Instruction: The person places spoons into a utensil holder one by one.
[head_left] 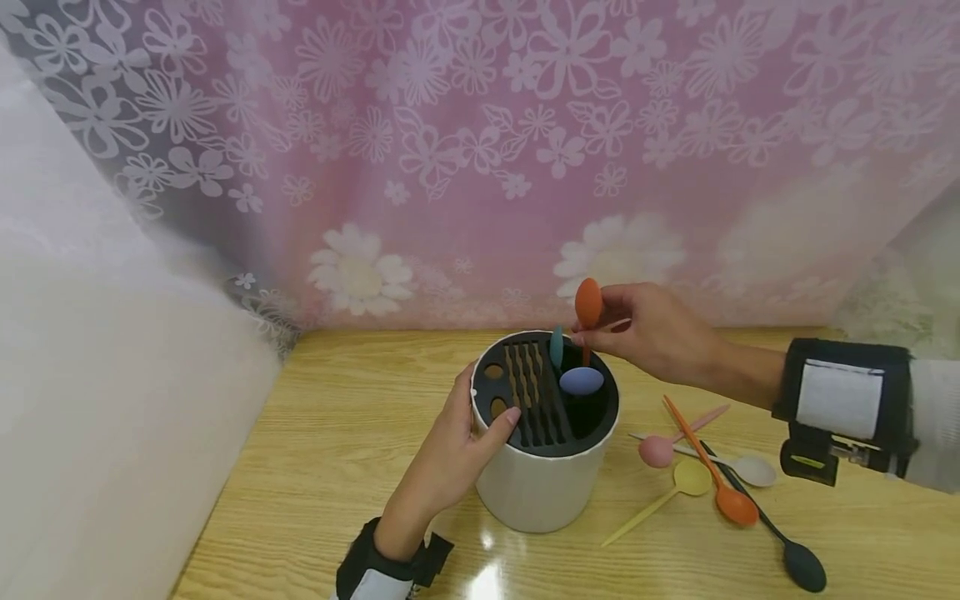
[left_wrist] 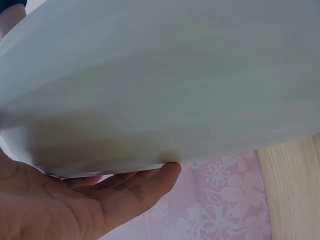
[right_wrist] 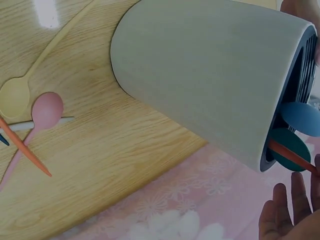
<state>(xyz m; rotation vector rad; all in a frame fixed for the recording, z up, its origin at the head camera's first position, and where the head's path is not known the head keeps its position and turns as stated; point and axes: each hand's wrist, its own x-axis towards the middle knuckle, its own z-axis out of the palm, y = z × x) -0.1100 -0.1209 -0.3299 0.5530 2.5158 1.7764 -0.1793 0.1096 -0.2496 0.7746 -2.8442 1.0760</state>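
My right hand (head_left: pixel 660 333) pinches an orange spoon (head_left: pixel 588 302) just below its upright bowl, with the handle pointing down into the open half of a white utensil holder (head_left: pixel 534 496). In the right wrist view, the orange handle (right_wrist: pixel 291 155) enters the holder's mouth across a teal spoon (right_wrist: pixel 290 145). A periwinkle-blue spoon (head_left: pixel 581 382) also stands in that compartment. My left hand (head_left: pixel 450 454) grips the holder's left side, thumb over the slotted black lid (head_left: pixel 525 433). Fingers (left_wrist: pixel 145 192) press along the holder's wall in the left wrist view.
Right of the holder lie several loose spoons: a pink spoon (head_left: pixel 657 451), a white spoon (head_left: pixel 753 472), a yellow spoon (head_left: pixel 692 478), another orange spoon (head_left: pixel 737 506) and a black spoon (head_left: pixel 804 567). Some cross each other. A floral curtain (head_left: pixel 465 192) hangs along the table's back edge.
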